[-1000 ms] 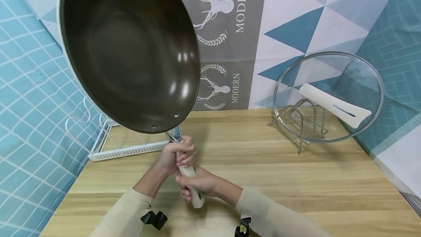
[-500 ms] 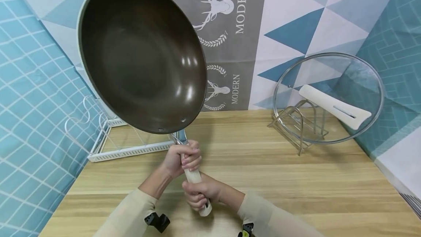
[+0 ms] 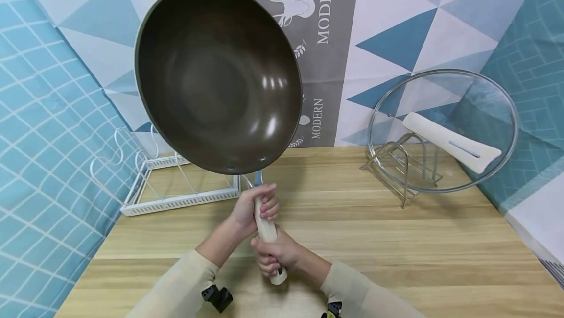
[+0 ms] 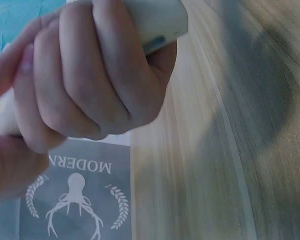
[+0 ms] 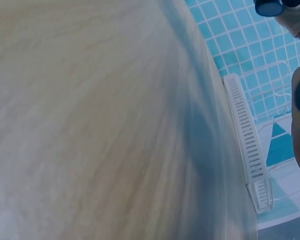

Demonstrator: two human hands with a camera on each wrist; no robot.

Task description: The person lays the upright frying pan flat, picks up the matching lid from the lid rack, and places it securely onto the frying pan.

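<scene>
A deep wok (image 3: 220, 78) with a dark brown inside and a pale rim is held up above the table, its inside facing the head camera. Its cream handle (image 3: 266, 227) slants down toward the person. My left hand (image 3: 246, 211) grips the handle close to the metal neck below the pan. Lower down, my right hand (image 3: 281, 250) wraps round it near the slotted end, which pokes out below the fingers. In the left wrist view curled fingers cover most of the handle (image 4: 162, 17). The right wrist view shows mostly tabletop, with the handle's end at its right edge.
Behind the wok at the left stands a white wire rack (image 3: 180, 203) on the wooden table (image 3: 374, 239). At the right a glass lid (image 3: 480, 97) with a white handle (image 3: 451, 141) leans in a metal stand (image 3: 403, 171). Patterned sheets line the back and sides.
The wok has moved right and downward in the head view, uncovering more of the white rack and back wall. Both hands have shifted right with it, keeping their grip on the handle.
</scene>
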